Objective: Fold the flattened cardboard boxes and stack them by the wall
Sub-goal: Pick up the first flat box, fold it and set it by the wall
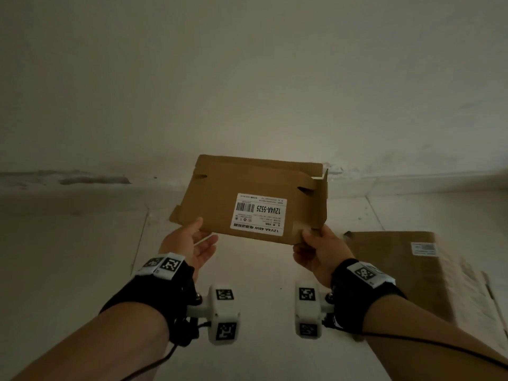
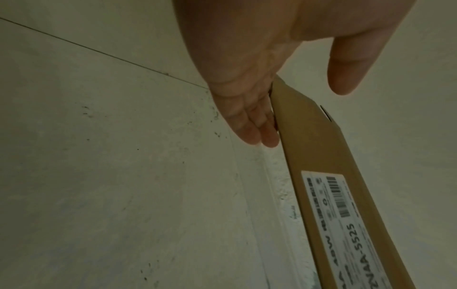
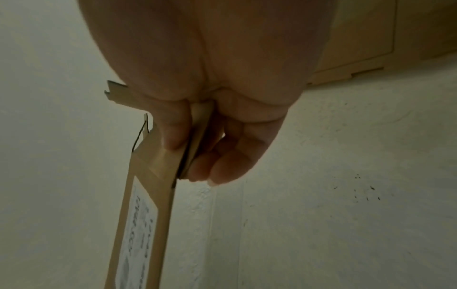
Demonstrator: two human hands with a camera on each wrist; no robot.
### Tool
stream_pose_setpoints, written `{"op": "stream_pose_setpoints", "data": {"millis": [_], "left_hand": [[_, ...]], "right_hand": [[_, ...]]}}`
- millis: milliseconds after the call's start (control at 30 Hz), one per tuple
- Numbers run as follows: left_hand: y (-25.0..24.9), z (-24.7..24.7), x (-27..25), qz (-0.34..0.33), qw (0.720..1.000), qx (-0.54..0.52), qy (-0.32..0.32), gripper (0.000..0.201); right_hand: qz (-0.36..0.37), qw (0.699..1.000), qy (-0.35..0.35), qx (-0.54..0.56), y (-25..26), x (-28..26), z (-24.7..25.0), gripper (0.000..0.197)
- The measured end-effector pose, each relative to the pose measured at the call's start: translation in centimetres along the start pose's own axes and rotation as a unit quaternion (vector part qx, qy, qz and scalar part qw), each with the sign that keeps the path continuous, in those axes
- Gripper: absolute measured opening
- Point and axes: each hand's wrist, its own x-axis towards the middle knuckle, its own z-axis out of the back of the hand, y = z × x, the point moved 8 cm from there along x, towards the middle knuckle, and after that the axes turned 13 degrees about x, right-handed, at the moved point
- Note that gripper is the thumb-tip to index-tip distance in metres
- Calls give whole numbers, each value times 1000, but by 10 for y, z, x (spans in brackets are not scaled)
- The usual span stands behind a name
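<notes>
A flattened brown cardboard box with a white barcode label is held in the air before a pale wall, tilted away from me. My left hand supports its near left corner. In the left wrist view the straight fingers lie along the box's underside, with the thumb lifted off it. My right hand pinches the near right corner. The right wrist view shows that hand with its thumb on the labelled face of the box and curled fingers behind. A side flap stands up at the box's right edge.
A second flattened cardboard box lies on the pale tiled floor to my right, also showing in the right wrist view as a flat box. The wall meets the floor just beyond the held box.
</notes>
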Motion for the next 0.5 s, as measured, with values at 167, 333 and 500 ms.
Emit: {"op": "stream_pose_setpoints", "data": {"millis": [167,333,500], "left_hand": [[27,3,51,32,999,26,-12,10],[46,-3,82,54,997,49,-17,29],[62,-13,95,54,997,55,-9,43]], "right_hand": [[-42,999,-22,3,-39,64,4,20],[-69,997,-38,8,-66,107,15,20],[-89,993,-73,-36,-89,138,36,22]]}}
